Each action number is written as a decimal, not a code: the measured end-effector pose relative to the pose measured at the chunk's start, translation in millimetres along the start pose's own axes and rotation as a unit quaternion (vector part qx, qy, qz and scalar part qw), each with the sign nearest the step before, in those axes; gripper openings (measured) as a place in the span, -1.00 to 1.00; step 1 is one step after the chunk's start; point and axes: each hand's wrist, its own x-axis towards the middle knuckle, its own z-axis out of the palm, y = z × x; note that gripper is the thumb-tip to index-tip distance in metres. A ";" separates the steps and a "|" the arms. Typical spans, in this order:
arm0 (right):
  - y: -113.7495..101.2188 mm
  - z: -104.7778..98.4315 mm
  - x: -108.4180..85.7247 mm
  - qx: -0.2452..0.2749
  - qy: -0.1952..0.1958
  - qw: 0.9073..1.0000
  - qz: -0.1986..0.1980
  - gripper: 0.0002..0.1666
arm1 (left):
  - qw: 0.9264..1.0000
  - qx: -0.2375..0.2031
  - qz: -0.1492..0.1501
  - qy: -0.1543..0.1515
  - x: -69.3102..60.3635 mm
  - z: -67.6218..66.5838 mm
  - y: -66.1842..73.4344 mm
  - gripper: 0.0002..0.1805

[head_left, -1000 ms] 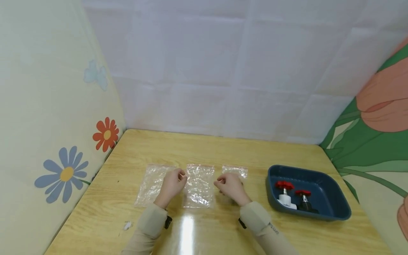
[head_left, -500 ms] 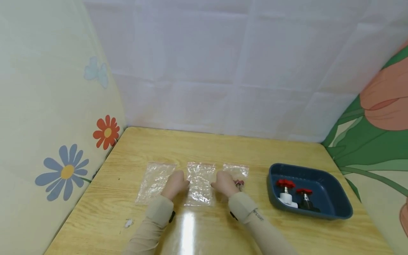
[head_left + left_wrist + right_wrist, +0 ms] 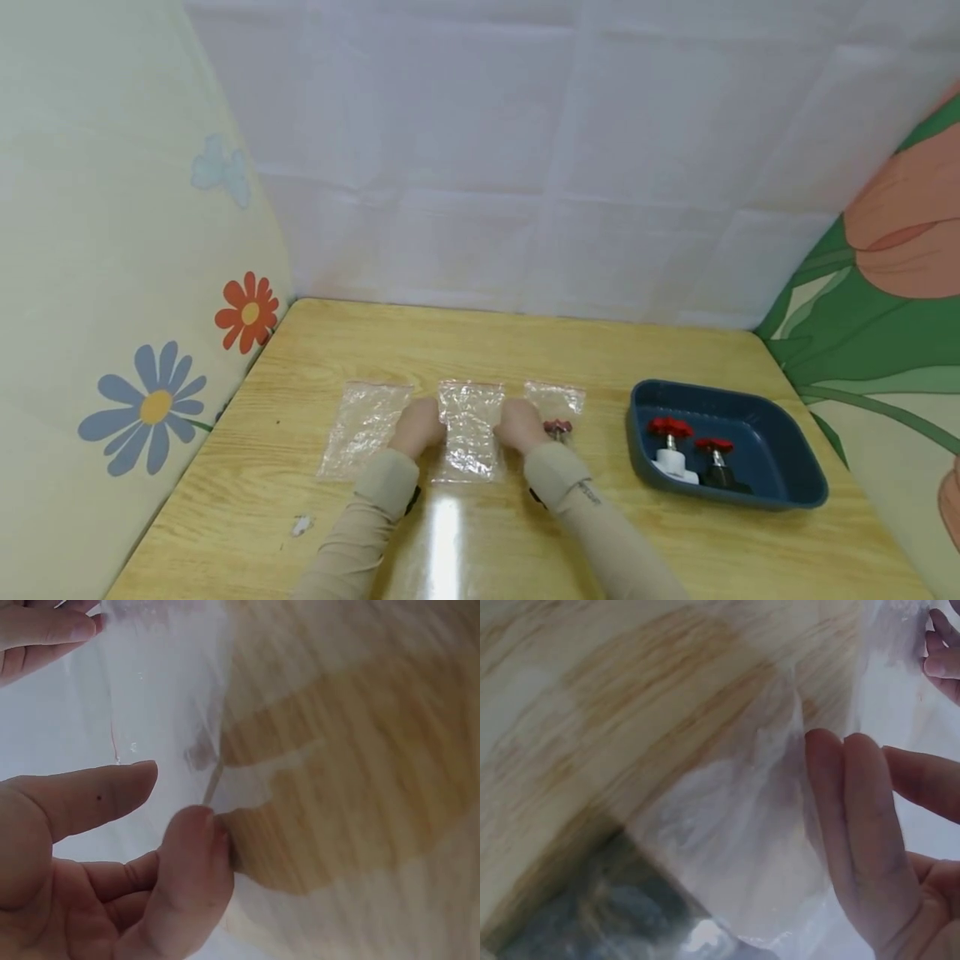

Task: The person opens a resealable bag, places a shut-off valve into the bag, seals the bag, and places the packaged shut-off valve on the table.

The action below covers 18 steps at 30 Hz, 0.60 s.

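Note:
In the head view, a clear zip bag (image 3: pixel 468 442) lies flat between my hands. At its left edge is my left hand (image 3: pixel 419 427), and my right hand (image 3: pixel 519 425) is at its right edge. The left wrist view shows the left thumb (image 3: pixel 120 787) and fingers (image 3: pixel 191 877) apart, close to the plastic. Straight fingers (image 3: pixel 847 817) of the right hand touch clear plastic in the right wrist view, its thumb held away. Another clear bag (image 3: pixel 363 429) lies left. A third bag (image 3: pixel 555 400) lies right, partly hidden, near a valve with a red handwheel (image 3: pixel 557 427).
On the right of the wooden table (image 3: pixel 375 337) stands a blue tray (image 3: pixel 780 500). It holds a white valve (image 3: pixel 671 460) and a black valve (image 3: pixel 720 473), both with red handwheels. A pale mark (image 3: pixel 302 525) shows at the table's left front.
Both hands have moved inward to the sides of the middle bag, their fingers turned down. The red handwheel by the right bag has come into sight. The bags and tray stay put.

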 end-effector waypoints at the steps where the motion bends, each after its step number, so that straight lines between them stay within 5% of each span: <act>1: -0.6 0.5 0.1 0.005 -0.001 1.000 0.005 -0.81 | 1.000 0.005 0.001 0.002 0.3 0.3 0.4 -0.88; 18: -11.6 4.4 0.6 0.014 -0.026 0.998 0.051 -0.88 | 0.999 0.027 -0.025 -0.003 6.5 3.7 2.5 -0.84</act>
